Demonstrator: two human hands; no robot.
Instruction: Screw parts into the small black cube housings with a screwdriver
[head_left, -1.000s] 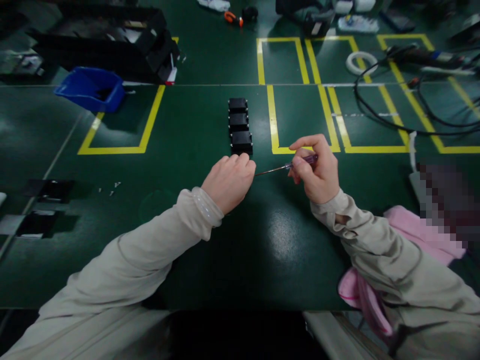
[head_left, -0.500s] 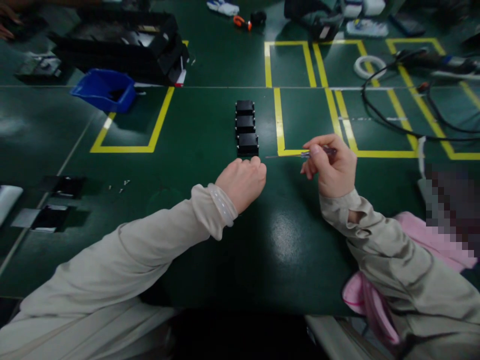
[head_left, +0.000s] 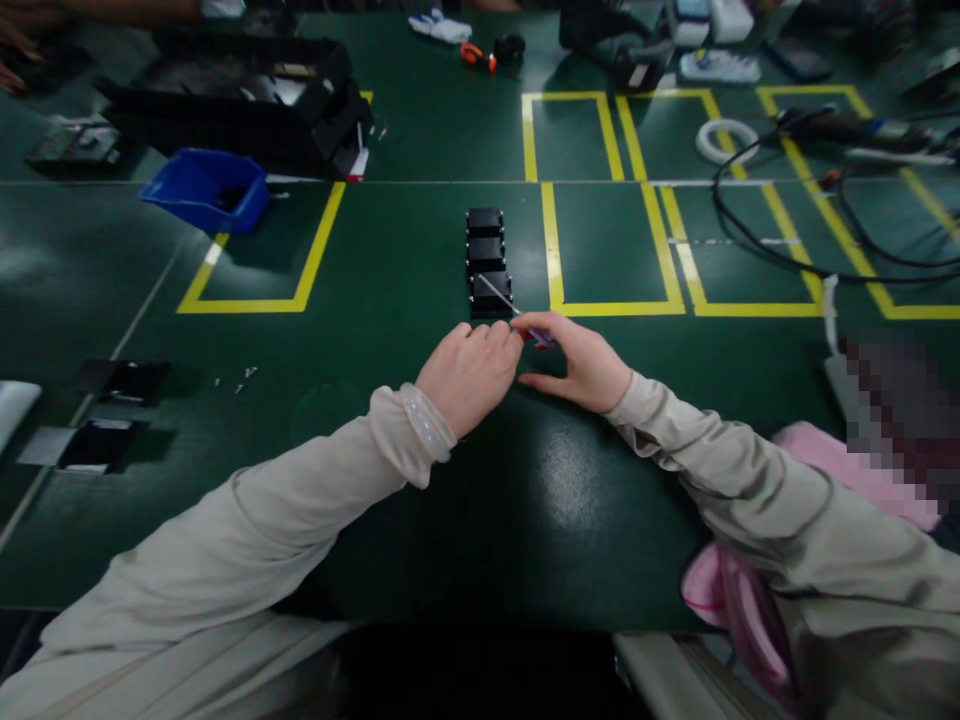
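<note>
Three black blocks (head_left: 485,252) with small silver screws at their sides stand in a column on the green table (head_left: 405,250). Just below the nearest block is my left hand (head_left: 472,375), its fingers curled; whatever it holds is hidden beneath it. My right hand (head_left: 577,362) touches the left one's fingertips and grips a screwdriver (head_left: 541,337) by its purple, see-through handle, between thumb side and index finger. The thin shaft points up and left across the nearest block. Small screws (head_left: 246,377) lie farther left.
A blue bin (head_left: 214,190) and black trays (head_left: 247,100) are at the upper left. Two dark flat parts (head_left: 101,445) lie at the left. A cable (head_left: 750,225) and white ring (head_left: 726,141) are at the right, above a pink cloth (head_left: 855,465).
My right hand has moved left to meet my left hand. The screwdriver has turned from lying level, tip left, to pointing up and left. The whole view has shifted slightly.
</note>
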